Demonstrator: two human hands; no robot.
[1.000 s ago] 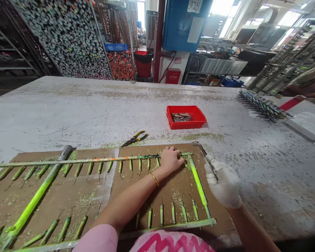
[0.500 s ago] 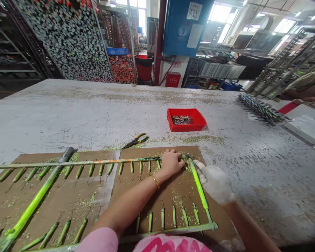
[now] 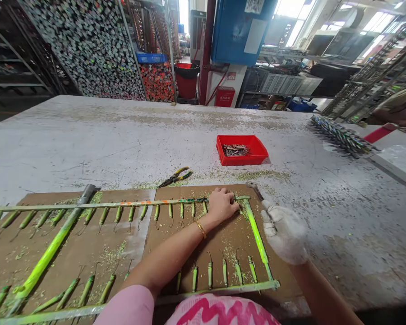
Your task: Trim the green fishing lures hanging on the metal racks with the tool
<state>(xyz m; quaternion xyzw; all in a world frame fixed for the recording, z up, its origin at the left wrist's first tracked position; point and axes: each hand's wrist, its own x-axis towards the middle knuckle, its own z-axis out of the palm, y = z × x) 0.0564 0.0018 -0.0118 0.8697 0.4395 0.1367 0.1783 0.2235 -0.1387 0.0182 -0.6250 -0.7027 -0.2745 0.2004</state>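
A metal frame (image 3: 257, 237) coated in bright green paint lies on brown cardboard (image 3: 223, 243) before me, with several green lure-shaped pieces (image 3: 209, 274) hanging from its bars. My bare left hand (image 3: 222, 204), with a gold bracelet on the wrist, is curled on the frame's upper bar near its right corner. My right hand (image 3: 284, 231) wears a white glove and is closed round a thin metal tool (image 3: 256, 189) whose tip sits just right of that corner.
Yellow-handled pliers (image 3: 174, 177) lie on the grey table beyond the cardboard. A red tray (image 3: 242, 150) of small metal parts stands farther back. A spiky rack of painted pieces (image 3: 340, 135) lies at the right, near another person's arm (image 3: 397, 110). Green paint flakes litter the surface.
My gloved right hand pushed the tool in against the frame's corner half a second ago, then drew back to the right. My left hand stayed on the bar.
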